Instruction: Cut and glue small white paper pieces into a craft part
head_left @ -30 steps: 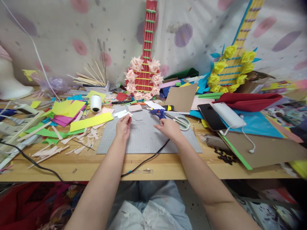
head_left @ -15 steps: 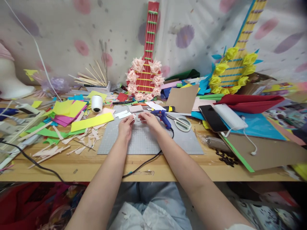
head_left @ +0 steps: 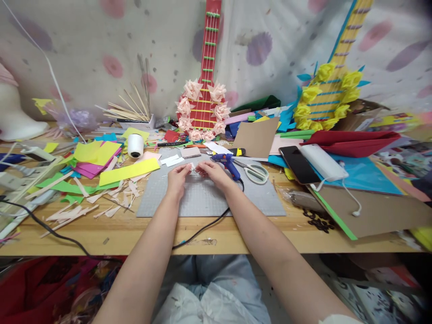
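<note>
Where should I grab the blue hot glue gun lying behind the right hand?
Probably the blue hot glue gun by its handle, the end toward the black cord, coming from the right hand side. Its nozzle seems to point left and away, so keep fingers off that tip.

Small white paper piece (head_left: 193, 167) (crumpled-looking) pinched above the grey cutting mat (head_left: 209, 195).

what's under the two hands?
Grey cutting mat on the wooden table. Left hand and right hand pinch a small white piece; mat beneath them is hidden.
</note>
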